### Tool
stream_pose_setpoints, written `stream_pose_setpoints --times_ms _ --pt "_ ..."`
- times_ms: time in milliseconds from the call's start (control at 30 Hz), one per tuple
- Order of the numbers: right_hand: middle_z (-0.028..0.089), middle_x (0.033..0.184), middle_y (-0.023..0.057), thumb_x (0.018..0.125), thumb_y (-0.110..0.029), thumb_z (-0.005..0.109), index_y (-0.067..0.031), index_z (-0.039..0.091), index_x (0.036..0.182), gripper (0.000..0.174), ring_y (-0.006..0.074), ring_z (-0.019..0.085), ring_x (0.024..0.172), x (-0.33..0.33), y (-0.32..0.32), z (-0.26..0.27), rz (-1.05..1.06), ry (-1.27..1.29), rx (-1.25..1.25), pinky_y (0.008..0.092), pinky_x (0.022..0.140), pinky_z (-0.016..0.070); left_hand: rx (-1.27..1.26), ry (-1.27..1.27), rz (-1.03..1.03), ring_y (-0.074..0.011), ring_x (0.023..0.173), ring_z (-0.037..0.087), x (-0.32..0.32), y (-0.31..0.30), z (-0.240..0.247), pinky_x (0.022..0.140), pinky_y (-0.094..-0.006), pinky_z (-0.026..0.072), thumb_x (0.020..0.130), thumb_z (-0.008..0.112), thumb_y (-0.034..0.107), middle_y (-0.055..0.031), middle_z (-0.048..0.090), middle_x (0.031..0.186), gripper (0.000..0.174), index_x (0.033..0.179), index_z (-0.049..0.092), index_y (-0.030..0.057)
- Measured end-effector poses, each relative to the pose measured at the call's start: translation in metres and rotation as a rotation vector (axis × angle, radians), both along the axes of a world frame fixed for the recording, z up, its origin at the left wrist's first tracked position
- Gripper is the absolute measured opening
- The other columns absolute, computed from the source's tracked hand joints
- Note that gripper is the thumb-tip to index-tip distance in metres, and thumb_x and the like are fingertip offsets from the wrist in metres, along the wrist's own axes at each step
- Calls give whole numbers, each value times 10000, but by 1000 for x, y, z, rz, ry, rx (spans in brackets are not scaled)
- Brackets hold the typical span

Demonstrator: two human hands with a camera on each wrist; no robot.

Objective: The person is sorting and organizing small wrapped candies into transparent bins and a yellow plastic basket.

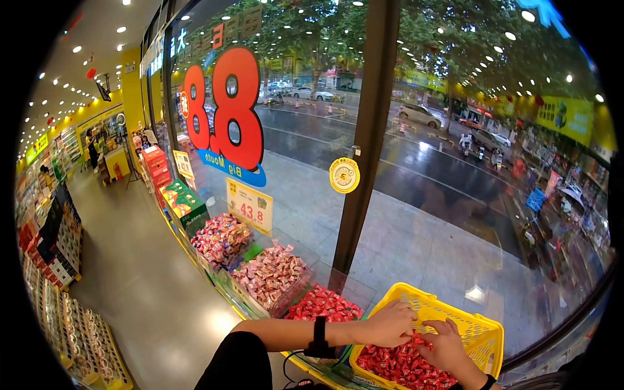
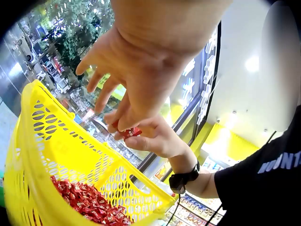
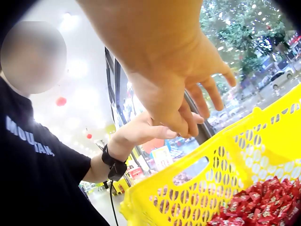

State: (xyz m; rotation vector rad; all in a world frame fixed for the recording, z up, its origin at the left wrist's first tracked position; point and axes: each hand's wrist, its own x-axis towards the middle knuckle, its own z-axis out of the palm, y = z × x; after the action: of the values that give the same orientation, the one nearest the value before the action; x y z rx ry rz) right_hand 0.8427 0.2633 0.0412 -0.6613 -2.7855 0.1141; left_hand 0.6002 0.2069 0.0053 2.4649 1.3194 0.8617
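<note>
The left hand (image 2: 134, 77) and the right hand (image 2: 160, 138) together pinch a red candy (image 2: 132, 132); below this grip stands the yellow basket (image 2: 70, 146). Probably it is being checked; next needs gentle release.

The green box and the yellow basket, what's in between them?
In the head view, going from the green box to the basket: a mixed heap of sweets, then a pale pink heap, then a red heap.
</note>
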Motion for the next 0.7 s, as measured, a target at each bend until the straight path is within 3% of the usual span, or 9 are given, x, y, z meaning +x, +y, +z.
stream_pose_setpoints --times_ms 133,367,500,700 --pt "658 1331 24 810 -256 828 -142 805 937 172 245 619 1257 -26 -8 8 99 -39 40 598 1180 357 73 19 25 -428 1402 464 -15 -20 -2 1186 -570 337 912 730 324 -174 617 1352 251 910 803 84" --pt "666 1337 4 737 -169 770 -142 784 841 107 260 607 1258 -63 -32 14 199 -36 346 602 1159 380 -79 -100 56 -422 1444 423 -40 -44 -19 1222 -563 300 973 679 471 -211 564 1413 459 1167 758 62" --pt "657 1327 40 755 -172 752 -116 776 850 112 259 602 1254 -80 -41 28 223 -63 482 600 1149 400 -74 -116 85 -417 1462 403 -53 -50 -7 1239 -566 283 960 702 452 -201 560 1424 440 1145 751 56" --pt "647 1305 79 781 -202 761 -109 770 901 153 264 603 1259 -89 -45 14 274 -100 589 600 1145 408 9 -190 120 -400 1445 428 -58 -53 -38 1231 -580 288 911 765 415 -154 593 1416 386 1091 759 74"
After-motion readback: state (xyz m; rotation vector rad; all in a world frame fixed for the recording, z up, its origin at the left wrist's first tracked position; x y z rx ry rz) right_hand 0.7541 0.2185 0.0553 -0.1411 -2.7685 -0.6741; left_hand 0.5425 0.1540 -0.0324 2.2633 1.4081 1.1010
